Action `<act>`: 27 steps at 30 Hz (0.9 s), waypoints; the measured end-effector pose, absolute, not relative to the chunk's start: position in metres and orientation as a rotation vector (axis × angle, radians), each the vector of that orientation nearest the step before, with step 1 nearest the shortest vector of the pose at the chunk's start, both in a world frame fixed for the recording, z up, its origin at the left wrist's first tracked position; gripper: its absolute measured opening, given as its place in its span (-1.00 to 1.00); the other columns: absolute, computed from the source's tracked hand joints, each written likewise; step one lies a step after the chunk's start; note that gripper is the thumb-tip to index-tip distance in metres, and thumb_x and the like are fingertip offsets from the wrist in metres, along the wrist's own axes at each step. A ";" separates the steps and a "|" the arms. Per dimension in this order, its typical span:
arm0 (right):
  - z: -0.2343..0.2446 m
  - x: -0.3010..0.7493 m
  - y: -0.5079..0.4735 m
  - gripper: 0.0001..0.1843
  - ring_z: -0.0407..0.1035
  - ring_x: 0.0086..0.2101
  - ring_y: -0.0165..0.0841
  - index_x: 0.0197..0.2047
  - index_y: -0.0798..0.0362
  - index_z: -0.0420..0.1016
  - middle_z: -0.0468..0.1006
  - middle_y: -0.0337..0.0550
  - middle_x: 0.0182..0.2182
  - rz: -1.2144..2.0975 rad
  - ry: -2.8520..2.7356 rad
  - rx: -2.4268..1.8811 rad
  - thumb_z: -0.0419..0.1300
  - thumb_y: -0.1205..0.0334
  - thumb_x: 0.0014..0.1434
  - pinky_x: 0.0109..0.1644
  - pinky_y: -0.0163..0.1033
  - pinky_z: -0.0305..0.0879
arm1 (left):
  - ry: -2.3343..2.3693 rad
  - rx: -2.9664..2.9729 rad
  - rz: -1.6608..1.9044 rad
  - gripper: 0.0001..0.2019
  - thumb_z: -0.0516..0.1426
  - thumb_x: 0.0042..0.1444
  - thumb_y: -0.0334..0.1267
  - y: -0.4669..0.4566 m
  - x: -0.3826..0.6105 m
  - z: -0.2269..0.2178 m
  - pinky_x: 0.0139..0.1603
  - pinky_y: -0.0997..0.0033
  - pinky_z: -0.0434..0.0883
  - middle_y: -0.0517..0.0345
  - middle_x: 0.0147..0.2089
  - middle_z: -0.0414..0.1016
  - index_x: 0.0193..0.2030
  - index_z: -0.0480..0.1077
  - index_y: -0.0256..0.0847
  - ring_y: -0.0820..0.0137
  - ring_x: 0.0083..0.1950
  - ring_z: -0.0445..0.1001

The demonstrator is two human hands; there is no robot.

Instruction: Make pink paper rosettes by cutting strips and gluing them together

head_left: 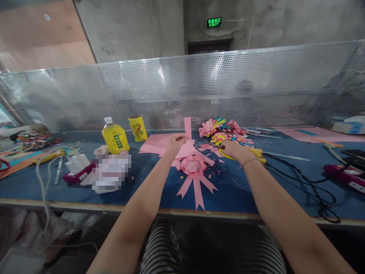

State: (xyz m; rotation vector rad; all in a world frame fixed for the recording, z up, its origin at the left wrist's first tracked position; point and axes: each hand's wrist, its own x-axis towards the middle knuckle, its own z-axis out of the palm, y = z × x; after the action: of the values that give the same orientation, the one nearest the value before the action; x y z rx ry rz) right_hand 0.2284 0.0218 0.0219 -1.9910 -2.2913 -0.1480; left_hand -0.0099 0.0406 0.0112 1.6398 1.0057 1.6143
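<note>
My left hand [177,144] pinches a pink paper strip [187,128], which stands upright above the fingers. In my right hand [233,150] is a pair of scissors [226,154] with yellow handles, its dark blades pointing left toward the strip, apart from it. Below the hands lies a pink paper rosette [194,165] with several notched tails fanned toward the table's near edge. Pink paper sheets [155,142] lie beneath and left of my left hand. Small pink scraps [209,147] are scattered between the hands.
Colourful paper flowers [225,131] are heaped at the back, before a perforated metal screen [159,83]. A yellow liquid bottle [115,139] and yellow roll [138,128] stand left. Black cords [302,179] run right, near a yellow tool [259,155] partly behind my wrist.
</note>
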 end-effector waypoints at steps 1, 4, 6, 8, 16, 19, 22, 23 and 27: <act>0.021 0.228 0.021 -0.63 0.34 -0.16 -0.22 -0.12 0.17 0.39 0.45 0.09 -0.15 -0.117 -2.305 -2.055 0.01 0.14 0.07 -0.14 -0.25 0.19 | 1.014 1.639 1.599 -0.87 0.16 -0.25 -0.26 0.041 -0.010 0.010 -0.48 0.54 0.18 0.27 -0.62 0.31 -0.53 0.41 -0.29 0.58 -0.54 0.23; 0.019 0.225 0.018 -0.60 0.35 -0.18 -0.22 -0.10 0.20 0.39 0.45 0.09 -0.14 -0.021 -2.377 -2.168 0.05 0.16 0.02 -0.19 -0.25 0.21 | 1.044 1.624 1.566 -0.88 0.16 -0.25 -0.29 0.040 -0.009 0.009 -0.50 0.54 0.17 0.28 -0.62 0.29 -0.53 0.39 -0.30 0.58 -0.55 0.21; 0.019 0.224 0.016 -0.62 0.37 -0.23 -0.22 -0.16 0.17 0.43 0.47 0.06 -0.18 0.015 -2.456 -2.155 0.09 0.15 -0.04 -0.26 -0.27 0.22 | 1.049 1.614 1.548 -0.88 0.16 -0.26 -0.31 0.038 -0.008 0.009 -0.50 0.54 0.17 0.28 -0.62 0.30 -0.52 0.38 -0.30 0.58 -0.55 0.22; 0.021 0.224 0.013 -0.67 0.38 -0.28 -0.24 -0.25 0.14 0.48 0.50 0.02 -0.25 0.014 -2.537 -2.091 0.10 0.14 -0.06 -0.32 -0.28 0.22 | 1.045 1.617 1.526 -0.89 0.16 -0.27 -0.32 0.037 -0.007 0.009 -0.50 0.54 0.17 0.27 -0.62 0.30 -0.54 0.36 -0.31 0.58 -0.55 0.22; 0.031 0.225 0.010 -0.73 0.38 -0.38 -0.26 -0.47 0.15 0.51 0.51 0.01 -0.46 -0.064 -2.418 -1.847 0.07 0.16 -0.01 -0.30 -0.26 0.20 | 1.078 1.664 1.431 -0.93 0.15 -0.28 -0.35 0.035 -0.004 0.009 -0.50 0.53 0.18 0.27 -0.63 0.29 -0.59 0.35 -0.32 0.60 -0.57 0.19; 0.028 0.215 0.014 -0.67 0.37 -0.29 -0.30 -0.29 0.16 0.47 0.51 -0.01 -0.32 -0.019 -2.175 -1.529 0.03 0.09 0.05 -0.22 -0.28 0.21 | 1.046 1.691 1.354 -0.92 0.14 -0.28 -0.34 0.036 -0.002 0.005 -0.50 0.53 0.18 0.26 -0.62 0.30 -0.57 0.35 -0.31 0.60 -0.57 0.21; 0.023 0.197 0.015 -0.59 0.36 -0.32 -0.40 -0.10 0.17 0.36 0.49 -0.04 -0.26 0.179 -1.986 -1.288 0.09 0.11 0.01 -0.24 -0.33 0.24 | 1.014 1.721 1.280 -0.91 0.15 -0.29 -0.35 0.033 0.003 0.002 -0.50 0.54 0.20 0.27 -0.63 0.30 -0.56 0.35 -0.31 0.60 -0.58 0.22; 0.022 0.191 0.014 -0.60 0.36 -0.35 -0.41 -0.11 0.17 0.35 0.49 -0.05 -0.28 0.217 -1.943 -1.238 0.10 0.13 0.00 -0.26 -0.33 0.24 | 1.002 1.727 1.251 -0.91 0.15 -0.30 -0.34 0.031 0.004 0.001 -0.51 0.54 0.20 0.27 -0.63 0.31 -0.56 0.35 -0.31 0.60 -0.58 0.23; 0.019 0.179 0.013 -0.81 0.32 -0.43 -0.43 -0.37 0.15 0.38 0.47 -0.16 -0.46 0.216 -1.892 -1.125 0.06 0.21 -0.01 -0.33 -0.33 0.22 | 0.983 1.729 1.125 -0.87 0.18 -0.29 -0.31 0.023 0.012 0.002 -0.55 0.56 0.17 0.27 -0.64 0.32 -0.55 0.35 -0.31 0.61 -0.60 0.22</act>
State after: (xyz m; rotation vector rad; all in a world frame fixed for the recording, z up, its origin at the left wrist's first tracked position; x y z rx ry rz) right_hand 0.1785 0.0126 0.0189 -1.1254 -1.8920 0.2164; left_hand 0.0115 0.0230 0.0019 1.7295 0.9833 1.1247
